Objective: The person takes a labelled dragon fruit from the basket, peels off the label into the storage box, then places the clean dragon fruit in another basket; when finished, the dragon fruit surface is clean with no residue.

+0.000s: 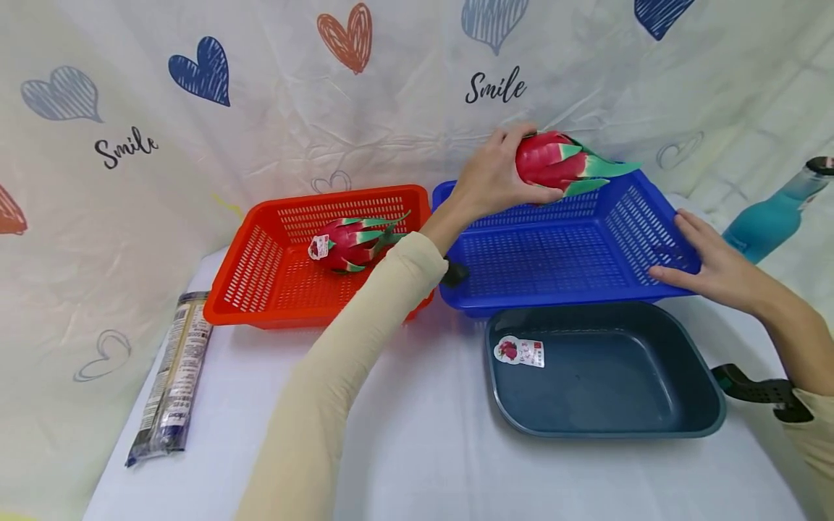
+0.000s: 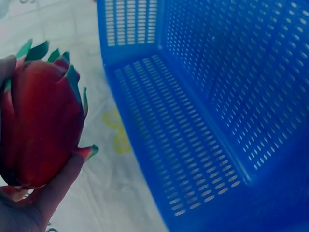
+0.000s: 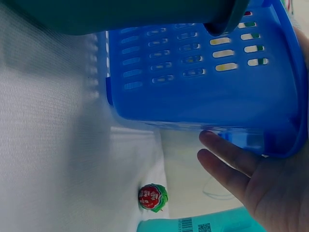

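Observation:
My left hand [image 1: 496, 174] grips a red dragon fruit [image 1: 550, 159] with green leaf tips, up over the back rim of the blue basket [image 1: 541, 253]. In the left wrist view the thumb presses along the side of the dragon fruit [image 2: 46, 121], beside the basket's slotted wall. At the basket's right end my right hand [image 1: 726, 264] holds the rim, thumb on the inner side and fingers outside. The right wrist view shows two fingertips against the outer wall. Another dragon fruit [image 1: 352, 242], with a white sticker, lies in the red basket [image 1: 244, 289], partly behind my left forearm.
A dark grey-green tub [image 1: 586, 398] with a sticker inside stands in front of the blue basket. A bottle of turquoise liquid [image 1: 765, 221] is just beyond my right hand. A long plastic-wrapped package [image 1: 172, 376] lies at left. A small round red-and-green thing [image 3: 153, 197] is near the bottle.

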The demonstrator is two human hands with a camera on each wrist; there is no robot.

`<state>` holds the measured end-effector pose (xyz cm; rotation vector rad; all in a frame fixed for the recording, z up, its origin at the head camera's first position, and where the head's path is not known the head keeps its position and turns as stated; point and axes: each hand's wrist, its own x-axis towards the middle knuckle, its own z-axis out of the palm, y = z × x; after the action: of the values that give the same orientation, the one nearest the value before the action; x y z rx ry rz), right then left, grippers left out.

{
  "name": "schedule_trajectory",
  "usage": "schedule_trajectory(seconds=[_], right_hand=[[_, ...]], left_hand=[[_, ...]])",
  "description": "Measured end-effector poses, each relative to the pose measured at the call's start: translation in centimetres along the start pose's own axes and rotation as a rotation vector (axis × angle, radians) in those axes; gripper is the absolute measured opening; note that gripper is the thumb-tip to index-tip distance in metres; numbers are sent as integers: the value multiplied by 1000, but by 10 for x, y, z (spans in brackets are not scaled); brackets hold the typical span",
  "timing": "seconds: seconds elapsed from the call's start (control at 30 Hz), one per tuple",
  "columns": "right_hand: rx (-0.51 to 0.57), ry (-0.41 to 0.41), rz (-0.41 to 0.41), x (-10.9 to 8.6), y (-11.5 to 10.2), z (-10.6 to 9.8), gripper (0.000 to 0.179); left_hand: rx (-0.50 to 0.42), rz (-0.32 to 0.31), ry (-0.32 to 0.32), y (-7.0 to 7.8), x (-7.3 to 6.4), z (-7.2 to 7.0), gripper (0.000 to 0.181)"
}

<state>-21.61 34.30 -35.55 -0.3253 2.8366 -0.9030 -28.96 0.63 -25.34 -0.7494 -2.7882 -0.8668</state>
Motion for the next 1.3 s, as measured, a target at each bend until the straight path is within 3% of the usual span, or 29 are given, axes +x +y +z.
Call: schedule_trajectory(seconds=[0.23, 0.63, 0.87, 1.3], right_hand=[[-13, 2, 7, 1, -1, -1, 102], [-20, -5, -2, 6, -8, -2, 103], [-15, 0, -2, 7, -9, -5, 102], [3, -3, 10, -1, -3, -2, 103]], left_hand=[[11, -54, -59, -6, 14, 20, 89], [-22, -166, -86, -27, 19, 37, 91], [-3, -157, -89, -26, 30, 46, 87], [-12, -219, -109, -21, 37, 82, 86]])
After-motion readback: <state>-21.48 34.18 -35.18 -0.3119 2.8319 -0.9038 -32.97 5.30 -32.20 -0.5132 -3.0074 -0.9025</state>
